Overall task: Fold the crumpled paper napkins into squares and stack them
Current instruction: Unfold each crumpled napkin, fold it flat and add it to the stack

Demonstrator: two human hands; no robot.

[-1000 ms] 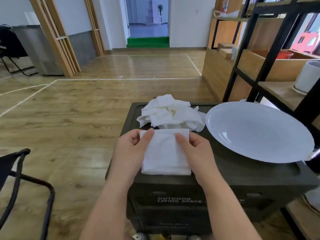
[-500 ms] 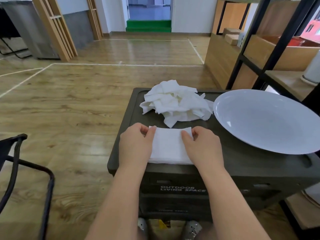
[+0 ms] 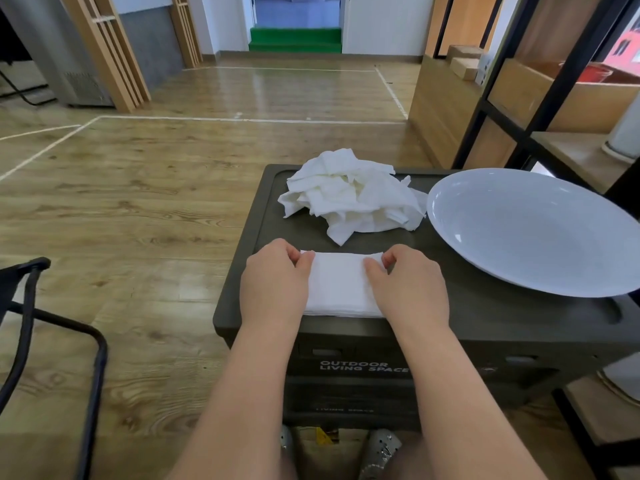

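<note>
A white folded napkin (image 3: 341, 284) lies flat near the front edge of the dark storage box lid (image 3: 485, 317). My left hand (image 3: 273, 282) pinches its far left corner between thumb and fingers. My right hand (image 3: 410, 285) pinches its far right corner the same way. Behind them, a heap of crumpled white napkins (image 3: 349, 197) sits on the far part of the lid.
A large white plate (image 3: 530, 230) covers the right side of the lid. A black metal shelf rack (image 3: 526, 98) stands at the right. A black chair frame (image 3: 31, 317) is at the left over the wooden floor.
The napkin was held tilted up in both hands; it now lies flat on the lid, shorter from front to back, with both hands lowered at its far corners.
</note>
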